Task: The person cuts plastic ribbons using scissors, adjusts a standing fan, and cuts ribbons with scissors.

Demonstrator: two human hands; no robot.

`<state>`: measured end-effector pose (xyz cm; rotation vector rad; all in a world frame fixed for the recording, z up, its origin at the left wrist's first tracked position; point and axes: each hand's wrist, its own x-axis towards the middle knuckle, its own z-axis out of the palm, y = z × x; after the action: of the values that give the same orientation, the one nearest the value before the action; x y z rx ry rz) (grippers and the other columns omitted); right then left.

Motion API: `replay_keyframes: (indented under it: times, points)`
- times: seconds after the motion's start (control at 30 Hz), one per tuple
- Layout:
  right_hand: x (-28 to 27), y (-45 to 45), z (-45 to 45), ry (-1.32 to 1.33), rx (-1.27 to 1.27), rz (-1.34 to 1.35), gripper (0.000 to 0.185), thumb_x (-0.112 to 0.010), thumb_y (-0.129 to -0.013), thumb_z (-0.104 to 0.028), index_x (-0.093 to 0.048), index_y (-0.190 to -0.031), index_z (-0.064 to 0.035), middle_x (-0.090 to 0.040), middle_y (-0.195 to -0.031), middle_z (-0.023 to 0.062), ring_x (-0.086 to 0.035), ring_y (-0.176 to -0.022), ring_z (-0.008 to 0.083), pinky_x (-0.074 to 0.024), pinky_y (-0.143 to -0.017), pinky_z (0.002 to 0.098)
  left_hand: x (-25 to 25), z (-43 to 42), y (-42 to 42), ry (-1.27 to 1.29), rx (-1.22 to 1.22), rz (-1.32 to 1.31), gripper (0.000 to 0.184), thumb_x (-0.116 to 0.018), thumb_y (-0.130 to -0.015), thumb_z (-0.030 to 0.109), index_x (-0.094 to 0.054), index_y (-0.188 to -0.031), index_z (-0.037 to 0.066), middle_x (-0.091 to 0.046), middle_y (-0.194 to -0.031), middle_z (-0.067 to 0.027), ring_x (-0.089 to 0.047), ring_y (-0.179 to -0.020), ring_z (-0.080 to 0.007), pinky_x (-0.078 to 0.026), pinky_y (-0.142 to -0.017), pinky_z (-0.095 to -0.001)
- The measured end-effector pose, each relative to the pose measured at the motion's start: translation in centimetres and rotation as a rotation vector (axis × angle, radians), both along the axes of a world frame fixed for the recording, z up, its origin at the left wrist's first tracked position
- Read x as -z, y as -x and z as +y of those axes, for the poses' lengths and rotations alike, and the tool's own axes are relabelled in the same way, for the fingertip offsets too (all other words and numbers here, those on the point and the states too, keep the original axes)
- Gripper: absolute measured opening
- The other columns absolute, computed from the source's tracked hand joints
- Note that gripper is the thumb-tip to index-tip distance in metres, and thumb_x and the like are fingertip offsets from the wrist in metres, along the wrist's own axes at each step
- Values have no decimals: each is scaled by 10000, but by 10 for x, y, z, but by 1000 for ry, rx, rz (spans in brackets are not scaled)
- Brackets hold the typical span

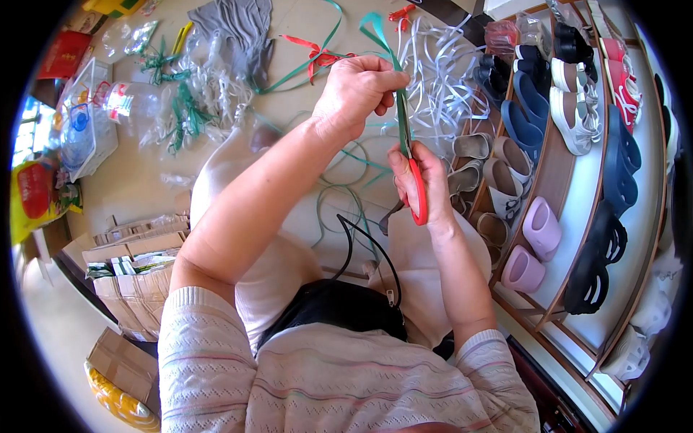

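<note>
In the head view, my left hand is closed in a pinch on a green plastic strap, whose folded end sticks up above the fingers. Below and to the right, my right hand grips scissors by the red handle. Their blades point up along the green strap, close under my left fingers; whether the blades are parted I cannot tell. More green strap lies in loose loops on the floor between my legs.
White ribbons and a red ribbon lie on the floor ahead. Plastic bottles and a grey cloth are farther left. A cardboard box stands at my left, a shoe rack with several shoes at my right.
</note>
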<state>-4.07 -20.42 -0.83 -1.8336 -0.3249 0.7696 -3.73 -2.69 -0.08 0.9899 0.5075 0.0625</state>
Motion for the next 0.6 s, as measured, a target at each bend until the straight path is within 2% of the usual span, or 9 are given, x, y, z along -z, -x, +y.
replay_keyframes:
  times: [0.23, 0.43, 0.6]
  points:
    - [3, 4, 0, -20, -32, -32, 226, -645, -835, -236, -554, -828, -29, -455, -618, -53, -390, -571, 37, -334, -517, 189, 0, 14, -5, -13, -89, 32, 131, -667, -767, 130, -586, -741, 31, -527, -585, -10, -477, -486, -86, -361, -444, -213]
    - [0, -1, -1, -54, -9, 128, 225, -626, -849, -268, -547, -876, -59, -407, -603, -78, -343, -528, 19, -272, -455, 182, 1, 6, -1, -27, -24, -17, 151, -674, -780, 153, -595, -772, 24, -538, -604, -10, -492, -492, -81, -380, -448, -214]
    - [1, -1, 0, -79, -5, 120, 232, -616, -855, -274, -543, -874, -55, -406, -604, -75, -339, -529, 24, -269, -461, 186, -1, 4, 1, -8, -30, -30, 155, -677, -781, 154, -590, -794, 27, -541, -612, -9, -496, -495, -82, -390, -457, -214]
